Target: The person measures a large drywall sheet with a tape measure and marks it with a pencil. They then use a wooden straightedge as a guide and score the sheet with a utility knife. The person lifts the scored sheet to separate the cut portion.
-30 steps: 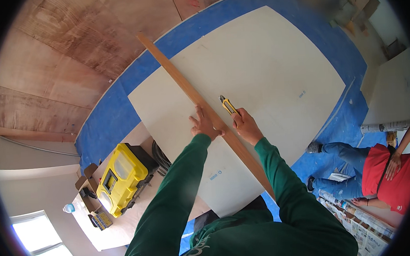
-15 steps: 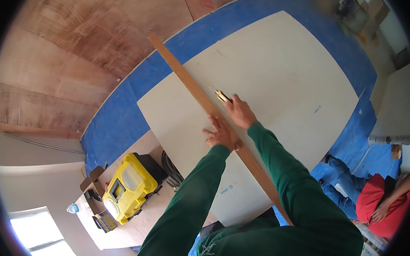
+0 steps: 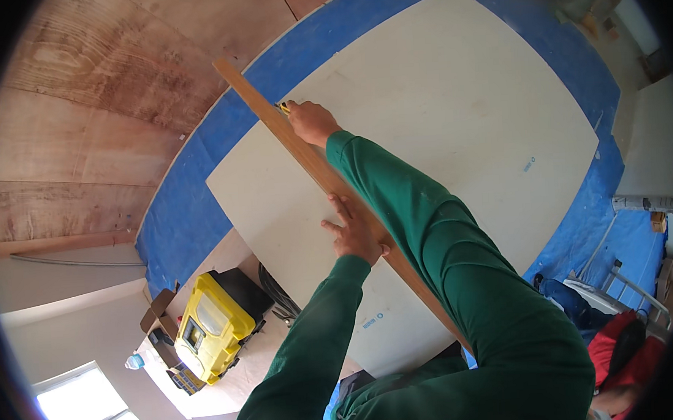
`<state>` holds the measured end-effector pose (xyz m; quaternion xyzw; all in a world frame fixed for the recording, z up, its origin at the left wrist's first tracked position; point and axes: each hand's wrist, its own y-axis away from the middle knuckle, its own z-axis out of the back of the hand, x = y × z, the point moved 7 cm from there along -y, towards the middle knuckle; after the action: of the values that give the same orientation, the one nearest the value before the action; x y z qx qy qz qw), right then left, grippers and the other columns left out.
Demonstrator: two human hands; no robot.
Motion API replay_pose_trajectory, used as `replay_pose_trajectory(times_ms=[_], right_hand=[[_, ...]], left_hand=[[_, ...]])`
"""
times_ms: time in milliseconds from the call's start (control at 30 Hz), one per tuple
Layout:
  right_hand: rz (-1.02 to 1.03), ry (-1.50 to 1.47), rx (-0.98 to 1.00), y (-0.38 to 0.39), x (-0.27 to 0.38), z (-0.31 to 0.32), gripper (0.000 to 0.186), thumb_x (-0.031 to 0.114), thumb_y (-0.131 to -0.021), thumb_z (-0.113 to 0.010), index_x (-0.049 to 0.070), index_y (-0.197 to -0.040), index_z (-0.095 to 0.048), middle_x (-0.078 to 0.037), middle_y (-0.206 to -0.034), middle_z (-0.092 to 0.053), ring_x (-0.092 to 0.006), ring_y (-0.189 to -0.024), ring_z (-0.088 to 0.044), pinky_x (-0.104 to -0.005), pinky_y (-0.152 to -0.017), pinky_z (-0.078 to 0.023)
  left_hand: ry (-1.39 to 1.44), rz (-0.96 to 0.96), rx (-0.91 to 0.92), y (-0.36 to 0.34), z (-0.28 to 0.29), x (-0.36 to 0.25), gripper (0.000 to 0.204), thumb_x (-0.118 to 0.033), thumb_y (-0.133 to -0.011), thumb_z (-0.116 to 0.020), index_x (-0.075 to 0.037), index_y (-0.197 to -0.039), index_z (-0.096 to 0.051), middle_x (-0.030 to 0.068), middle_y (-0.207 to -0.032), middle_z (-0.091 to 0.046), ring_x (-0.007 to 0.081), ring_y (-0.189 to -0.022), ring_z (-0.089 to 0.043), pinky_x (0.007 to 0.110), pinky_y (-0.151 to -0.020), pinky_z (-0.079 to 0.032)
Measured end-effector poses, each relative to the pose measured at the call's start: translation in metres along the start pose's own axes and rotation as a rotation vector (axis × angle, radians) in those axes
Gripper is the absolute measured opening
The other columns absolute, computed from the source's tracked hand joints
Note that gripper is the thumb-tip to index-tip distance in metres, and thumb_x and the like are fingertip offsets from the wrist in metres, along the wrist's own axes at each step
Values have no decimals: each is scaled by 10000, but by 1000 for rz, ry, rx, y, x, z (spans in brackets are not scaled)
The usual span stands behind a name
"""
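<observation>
A long wooden strip [image 3: 288, 136] lies diagonally across a large off-white board [image 3: 459, 82]. My left hand [image 3: 351, 233], fingers spread, rests on the strip near its middle, fingertips over its left side. My right hand [image 3: 313, 123] grips a yellow utility knife [image 3: 284, 108] by the strip's right edge, near the board's far left edge. My fingers hide most of the knife, and I cannot make out its blade. My green sleeves cover part of the board and strip.
A yellow toolbox [image 3: 210, 331], coiled black cable [image 3: 274, 289] and cardboard box [image 3: 160, 322] are at the lower left. Blue sheeting [image 3: 183, 193] surrounds the board; plywood [image 3: 89, 132] lies beyond. A person in red [image 3: 622, 355] is at the lower right, near a metal frame [image 3: 646, 300].
My right hand and knife have moved up and left along the strip toward its far end, arm stretched out. My left hand stays on the strip. The person in red appears lower in view.
</observation>
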<state>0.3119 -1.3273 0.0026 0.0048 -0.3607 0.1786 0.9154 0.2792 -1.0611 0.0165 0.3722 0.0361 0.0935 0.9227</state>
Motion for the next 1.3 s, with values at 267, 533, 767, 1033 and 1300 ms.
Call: replay_pose_trajectory(times_ms=[267, 533, 767, 1033, 1300], right_hand=[[-3, 49, 22, 1, 10, -11, 391, 188, -1058, -490, 2, -1394, -564, -235, -1001, -732, -410, -940, -737, -521, -794, -600], [33, 80, 4, 0, 29, 1, 283, 105, -1024, -485, -38, -1235, -609, -241, -988, -739, -415, -922, -745, -513, -783, -616], [13, 73, -49, 20, 32, 11, 178, 118, -998, -536, 3, -995, -672, -201, -928, -752, -378, -881, -754, -478, -780, -621], [-8, 90, 2, 53, 34, 27, 177, 119, -994, -548, 3, -973, -680, -182, -938, -755, -370, -897, -759, -466, -771, -626], [27, 105, -96, 32, 30, 55, 189, 115, -998, -548, -8, -1087, -659, -198, -941, -745, -369, -885, -750, -479, -764, -621]], left_hand=[[37, 10, -34, -5, -8, 4, 1554, -464, -652, -990, -13, -1671, 94, 210, -1751, 157, 600, -1525, -247, 538, -927, -642], [34, 20, -13, -4, -8, 3, 1524, -450, -656, -987, -23, -1678, 60, 184, -1758, 150, 592, -1537, -224, 616, -921, -620], [42, 50, 10, 6, 4, 2, 1506, -437, -671, -982, -40, -1683, 60, 173, -1757, 159, 576, -1546, -220, 661, -1010, -565], [44, 29, 47, 10, 7, 1, 1509, -436, -683, -980, -50, -1683, 82, 129, -1757, 198, 561, -1562, -193, 670, -1029, -545], [108, 28, 14, 5, 0, 4, 1501, -401, -682, -987, -69, -1689, 76, 128, -1754, 210, 559, -1571, -167, 658, -1022, -544]])
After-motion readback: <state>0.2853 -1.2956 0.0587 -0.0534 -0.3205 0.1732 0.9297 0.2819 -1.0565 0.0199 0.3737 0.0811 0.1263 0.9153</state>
